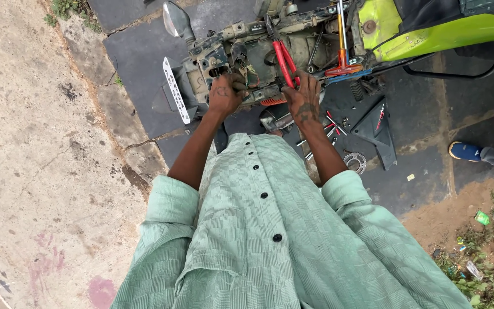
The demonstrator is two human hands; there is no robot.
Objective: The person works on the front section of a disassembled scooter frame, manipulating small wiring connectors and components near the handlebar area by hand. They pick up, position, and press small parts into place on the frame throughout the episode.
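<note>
Head view: red-handled pliers (284,60) point away, upper-left.

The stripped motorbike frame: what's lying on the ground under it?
Below the motorbike frame, on dark paving, lie a chain sprocket, a black panel and loose bolts. The person's right hand and arm cover whatever else is there.

Stripped rear frame of a motorcycle (247,48): grimy grey metal, bodywork off, wiring and brackets exposed, lying across the top of the view over dark paving slabs. Red-handled pliers (284,60) rest on the frame, handles angled toward the near edge, jaws pointing away. A white perforated plate juts from the frame's left end, tilted.
</note>
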